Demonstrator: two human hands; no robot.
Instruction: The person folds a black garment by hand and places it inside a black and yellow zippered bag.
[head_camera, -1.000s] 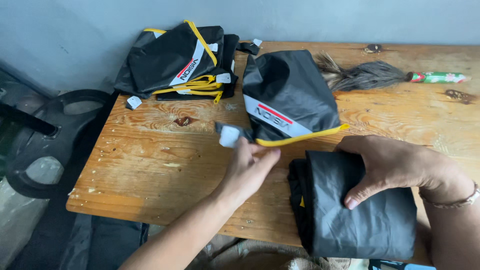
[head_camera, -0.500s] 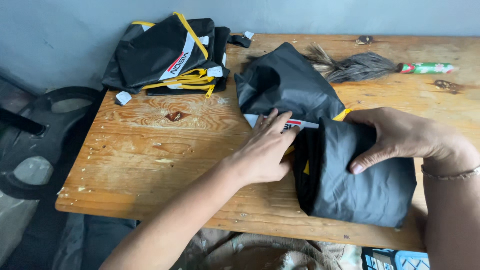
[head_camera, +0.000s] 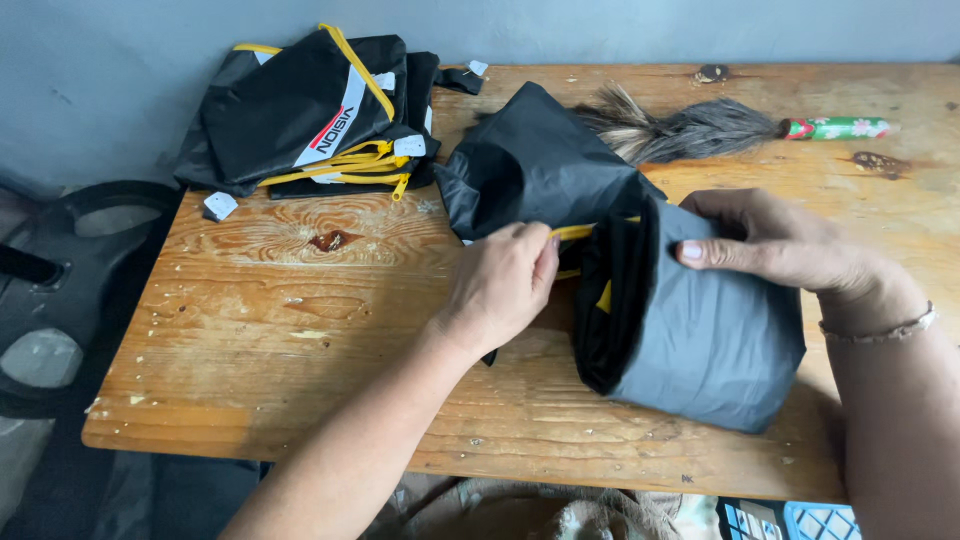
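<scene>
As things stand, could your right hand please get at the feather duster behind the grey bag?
Probably yes: the right hand rests on the grey bag, and the feather duster lies just beyond it on the table, with nothing between them.

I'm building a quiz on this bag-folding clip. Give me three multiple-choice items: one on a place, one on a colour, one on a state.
1. Where does the feather duster lie?
A. far side of the table
B. on the floor
C. under the pile

2. What colour is the strap at the left hand?
A. red
B. yellow
C. blue

3. What is the right hand doing?
A. hanging free
B. holding a pen
C. pressing on the rolled dark bag

Answers: A, it lies near the wall; B, yellow trim shows at the fingers; C, its fingers rest on the fabric.
</scene>
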